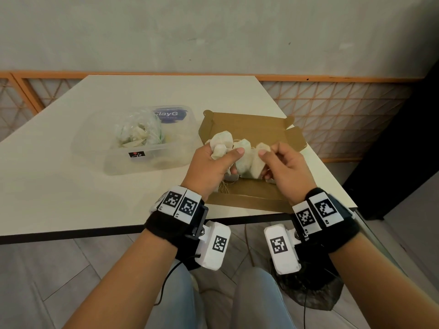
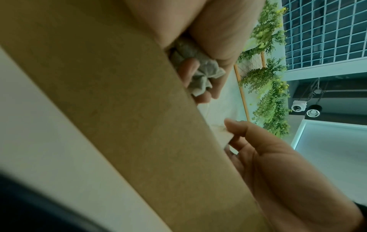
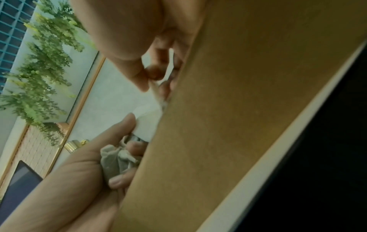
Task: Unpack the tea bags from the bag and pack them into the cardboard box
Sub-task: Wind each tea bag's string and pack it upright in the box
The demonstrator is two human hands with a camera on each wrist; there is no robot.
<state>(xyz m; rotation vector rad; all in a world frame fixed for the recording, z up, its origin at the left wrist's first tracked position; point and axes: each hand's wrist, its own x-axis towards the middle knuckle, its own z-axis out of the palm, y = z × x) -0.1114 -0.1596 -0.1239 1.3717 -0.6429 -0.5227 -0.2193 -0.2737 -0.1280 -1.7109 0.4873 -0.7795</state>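
Tea bags (image 1: pixel 240 154), a pale bunch of them, are held over the open cardboard box (image 1: pixel 247 129) on the right side of the table (image 1: pixel 71 181), with thin strings trailing down toward the box floor. They look very light and soft, papery pouches that crumple under the fingers, so I would judge a loose cupped hold around the bodies safer than a hard squeeze, and the strings seem likely to tangle or snag if pulled. The left hand (image 1: pixel 211 167) has its fingers curled round a crushed clump of bags, thumb laid across the front. The right hand (image 1: pixel 288 166) pinches one bag at the bunch's right edge between thumb and fingertips. More tea bags remain in the clear plastic bag (image 1: pixel 139 130), which sits in a see-through plastic tub (image 1: pixel 114 162) just left of the box, farther from the person.
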